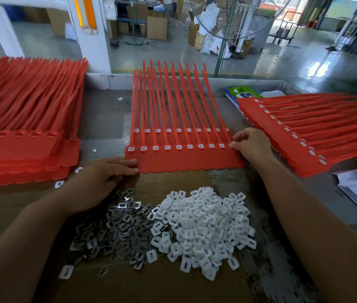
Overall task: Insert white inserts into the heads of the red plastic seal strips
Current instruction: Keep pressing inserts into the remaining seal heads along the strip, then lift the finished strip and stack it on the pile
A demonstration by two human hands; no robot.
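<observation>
Right hand (pixel 252 143) pinches the last insert (pixel 231 145) into the end head of the centre strip sheet (pixel 186 159); left hand (pixel 107 173) lies flat, steadying its near-left corner. Press square until flush with the neighbours. Spare inserts (pixel 203 228) heaped just below.
</observation>
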